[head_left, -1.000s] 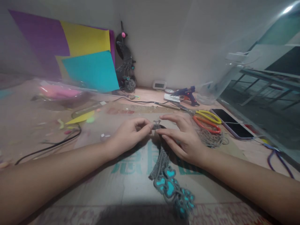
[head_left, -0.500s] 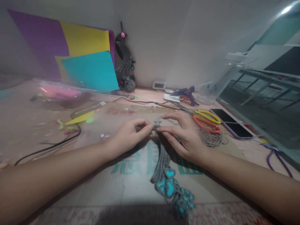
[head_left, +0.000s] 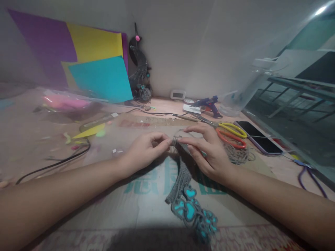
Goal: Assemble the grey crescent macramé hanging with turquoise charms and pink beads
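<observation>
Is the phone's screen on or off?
Off, it looks like: the screen of the phone is plain black, with no glow or picture showing.

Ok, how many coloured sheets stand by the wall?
3 that I can tell apart: a purple sheet at left, a yellow sheet right of it, and a turquoise sheet in front. They overlap, so more may be hidden.

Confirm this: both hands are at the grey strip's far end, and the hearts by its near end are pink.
Not pink: the head view shows the hearts are turquoise. The left hand and right hand are at the far end of the grey strip.
</observation>
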The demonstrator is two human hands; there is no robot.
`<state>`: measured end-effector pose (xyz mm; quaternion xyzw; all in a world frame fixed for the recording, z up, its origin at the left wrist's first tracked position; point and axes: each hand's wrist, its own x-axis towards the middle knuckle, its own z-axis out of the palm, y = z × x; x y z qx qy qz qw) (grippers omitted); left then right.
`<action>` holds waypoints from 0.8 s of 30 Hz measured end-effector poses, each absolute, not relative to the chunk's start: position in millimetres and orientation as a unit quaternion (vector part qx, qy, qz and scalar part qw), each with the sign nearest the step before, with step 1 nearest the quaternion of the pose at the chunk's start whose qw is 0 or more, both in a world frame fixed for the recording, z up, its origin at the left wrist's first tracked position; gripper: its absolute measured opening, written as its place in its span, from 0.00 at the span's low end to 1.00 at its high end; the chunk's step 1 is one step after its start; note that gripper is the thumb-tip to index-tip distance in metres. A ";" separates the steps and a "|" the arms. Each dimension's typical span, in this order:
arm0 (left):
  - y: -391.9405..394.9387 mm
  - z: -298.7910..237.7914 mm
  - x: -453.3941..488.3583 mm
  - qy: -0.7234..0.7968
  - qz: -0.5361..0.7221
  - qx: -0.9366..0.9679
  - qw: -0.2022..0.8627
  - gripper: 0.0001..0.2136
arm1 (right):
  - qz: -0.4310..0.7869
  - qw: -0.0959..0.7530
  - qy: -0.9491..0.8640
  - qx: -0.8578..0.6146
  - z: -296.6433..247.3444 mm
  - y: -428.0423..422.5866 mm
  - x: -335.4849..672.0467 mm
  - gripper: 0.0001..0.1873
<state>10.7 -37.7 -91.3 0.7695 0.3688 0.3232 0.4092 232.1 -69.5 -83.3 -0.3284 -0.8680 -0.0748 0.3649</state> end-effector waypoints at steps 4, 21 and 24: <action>-37.7 -91.6 10.5 0.375 0.316 0.766 0.415 0.16 | -0.066 0.357 -0.868 -0.339 -82.7 -69.2 232.4 0.14; -39.8 -88.9 10.0 0.389 0.337 0.751 0.414 0.16 | 0.165 0.384 -0.766 -0.488 -86.3 -60.7 230.7 0.12; -39.0 -89.7 9.7 0.395 0.347 0.746 0.409 0.16 | 0.207 0.351 -0.773 -0.487 -82.9 -63.0 227.9 0.12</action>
